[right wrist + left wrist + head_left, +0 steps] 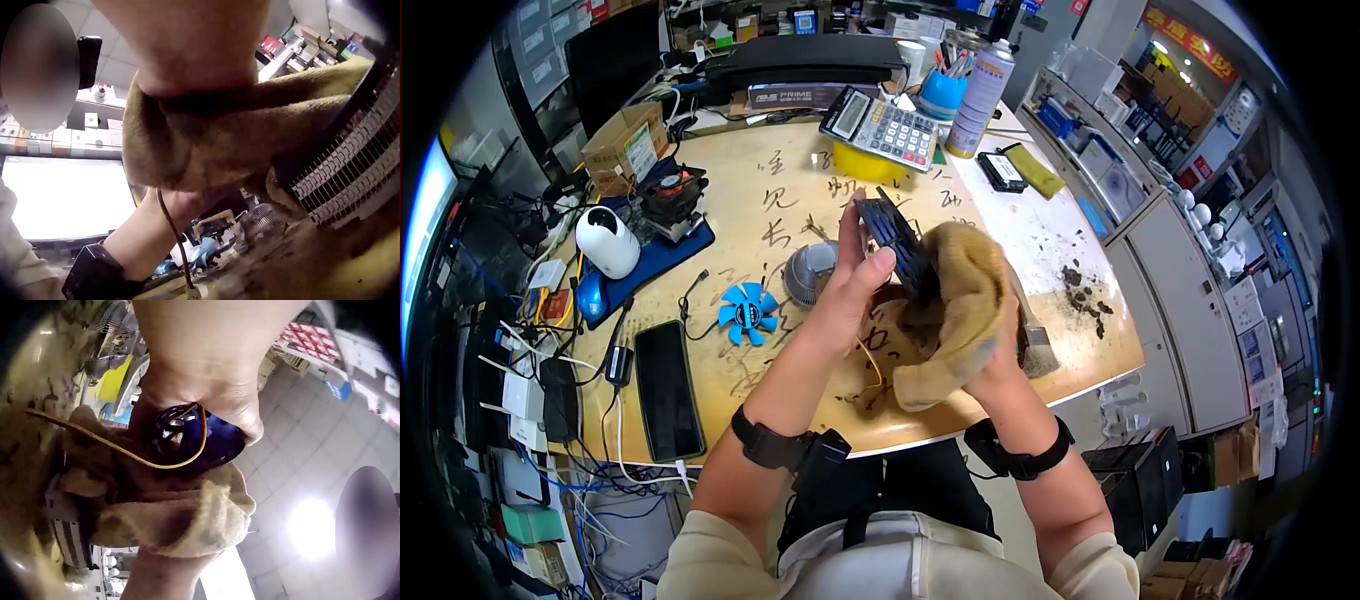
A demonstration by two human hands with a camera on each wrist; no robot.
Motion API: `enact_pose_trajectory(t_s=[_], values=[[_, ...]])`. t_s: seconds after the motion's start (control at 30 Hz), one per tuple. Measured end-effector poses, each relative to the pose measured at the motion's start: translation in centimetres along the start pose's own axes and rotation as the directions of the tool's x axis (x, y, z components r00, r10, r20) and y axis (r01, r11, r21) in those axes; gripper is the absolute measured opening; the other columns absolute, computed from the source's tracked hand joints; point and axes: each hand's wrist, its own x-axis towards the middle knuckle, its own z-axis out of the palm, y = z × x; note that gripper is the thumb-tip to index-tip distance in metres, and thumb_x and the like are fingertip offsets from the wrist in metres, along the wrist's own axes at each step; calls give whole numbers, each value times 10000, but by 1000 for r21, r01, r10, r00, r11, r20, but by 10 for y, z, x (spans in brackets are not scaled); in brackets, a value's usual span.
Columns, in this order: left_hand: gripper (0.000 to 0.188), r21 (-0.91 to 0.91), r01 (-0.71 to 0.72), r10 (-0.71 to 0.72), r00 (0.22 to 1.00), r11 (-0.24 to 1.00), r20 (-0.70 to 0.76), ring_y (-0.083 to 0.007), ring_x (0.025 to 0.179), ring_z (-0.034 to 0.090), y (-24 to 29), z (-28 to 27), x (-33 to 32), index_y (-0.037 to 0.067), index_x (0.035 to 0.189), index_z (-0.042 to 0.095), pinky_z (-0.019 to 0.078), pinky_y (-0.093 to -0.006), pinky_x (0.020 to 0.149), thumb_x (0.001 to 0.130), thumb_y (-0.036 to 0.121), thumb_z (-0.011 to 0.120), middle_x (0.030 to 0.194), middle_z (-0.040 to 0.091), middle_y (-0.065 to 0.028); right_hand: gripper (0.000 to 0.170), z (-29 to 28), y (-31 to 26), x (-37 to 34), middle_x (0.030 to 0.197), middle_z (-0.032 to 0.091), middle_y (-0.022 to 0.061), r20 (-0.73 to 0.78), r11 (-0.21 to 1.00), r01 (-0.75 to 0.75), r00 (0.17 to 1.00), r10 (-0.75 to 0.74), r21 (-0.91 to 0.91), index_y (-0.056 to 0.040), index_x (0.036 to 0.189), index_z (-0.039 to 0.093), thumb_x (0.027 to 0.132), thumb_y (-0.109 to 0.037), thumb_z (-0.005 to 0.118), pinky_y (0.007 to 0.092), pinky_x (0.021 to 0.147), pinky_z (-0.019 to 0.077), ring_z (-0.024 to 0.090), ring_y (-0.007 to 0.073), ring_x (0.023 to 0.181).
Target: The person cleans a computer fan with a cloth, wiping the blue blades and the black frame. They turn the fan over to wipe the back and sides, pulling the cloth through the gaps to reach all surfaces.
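Between thumb and fingers, my left hand (855, 295) grips a black plastic fan housing (898, 240), held up over the table and tilted. A thin yellow-brown cable (125, 450) trails down from it in the left wrist view. My right hand (1003, 345) holds a tan cloth (960, 365), bunched against the lower right side of the housing; its fingers are mostly hidden in the folds. Beside the cloth stands a metal heatsink (350, 162) with rows of fins. Left of the hands lie a blue fan wheel (748, 313) and a round grey part (805, 272).
Dark dirt crumbs (1088, 300) lie on the table's right side. A calculator (885, 128), spray can (982, 98) and folded green cloth (1035, 172) stand or lie farther back. A phone (668, 390), a white camera (606, 243) and tangled cables line the left.
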Motion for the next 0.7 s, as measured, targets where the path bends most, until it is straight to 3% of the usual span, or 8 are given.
enact_pose_trajectory(t_s=[0.07, 0.13, 0.23, 0.3, 0.33, 0.43, 0.5, 0.7], values=[[966, -17, 6, -6, 1000, 1000, -7, -241, 1224, 286, -1, 3, 0, 58, 1399, -64, 269, -347, 1002, 767, 440, 560, 1348, 219, -155, 581, 3, 0, -1, 1204, 437, 163, -77, 995, 10, 997, -3, 96, 8, 1265, 360, 774, -209, 581, 333, 916, 370, 453, 277, 1105], [934, 247, -99, 85, 994, 964, 67, -243, 1267, 259, 2, 14, -5, 66, 1405, -5, 241, -357, 1032, 752, 464, 531, 1380, 214, -140, 527, 8, -8, 4, 1250, 407, 194, 0, 926, 349, 936, -353, -142, 23, 1265, 374, 808, -180, 539, 340, 961, 338, 430, 307, 1159], [1001, 355, -155, 126, 987, 922, 103, -229, 1319, 166, -1, 25, -9, 23, 1399, -19, 164, -344, 1064, 707, 518, 510, 1423, 150, -149, 505, 6, -17, 8, 1298, 363, 238, 160, 902, 332, 941, -298, -275, 34, 1282, 340, 833, -148, 482, 351, 968, 328, 410, 354, 1168], [1000, 407, -273, 246, 962, 872, 119, -225, 1316, 173, -11, 16, -5, 29, 1399, -16, 171, -344, 1062, 704, 518, 511, 1419, 156, -151, 477, 12, -14, 8, 1264, 402, 224, 108, 915, 301, 954, -281, -270, 27, 1281, 340, 849, -138, 456, 341, 955, 342, 442, 331, 1138], [1038, 480, -350, 302, 937, 804, 177, -340, 1236, 297, -13, 10, 0, 65, 1393, 5, 284, -390, 1009, 674, 473, 634, 1338, 199, -204, 463, 13, -13, 7, 1246, 421, 218, 77, 921, 283, 959, -273, -267, 23, 1281, 341, 858, -134, 442, 336, 949, 348, 458, 320, 1123], [1123, 815, -338, 278, 934, 471, 226, -396, 1208, 304, -5, 15, -7, 59, 1381, 45, 314, -418, 993, 565, 341, 764, 1286, 240, -225, 398, 9, -18, 12, 1179, 486, 160, -25, 997, -76, 997, 77, 22, -2, 1276, 357, 897, -121, 381, 298, 894, 391, 508, 229, 1038], [1177, 855, -400, 281, 906, 330, 316, -440, 1127, 340, 2, 24, -11, 67, 1370, 118, 351, -457, 951, 446, 244, 825, 1253, 258, -234, 349, 5, -29, 17, 1087, 531, 59, -40, 913, -290, 949, 314, 288, -42, 1264, 399, 940, -170, 380, 231, 805, 421, 503, 102, 944], [1172, 864, -484, 324, 847, 141, 422, -439, 1075, 380, 5, 22, -13, 66, 1372, 186, 363, -471, 923, 418, 302, 825, 1260, 282, -225, 342, -4, -32, 17, 1103, 534, 65, 56, 898, -348, 936, 346, 270, -26, 1250, 421, 947, -182, 385, 239, 828, 419, 505, 112, 965]])
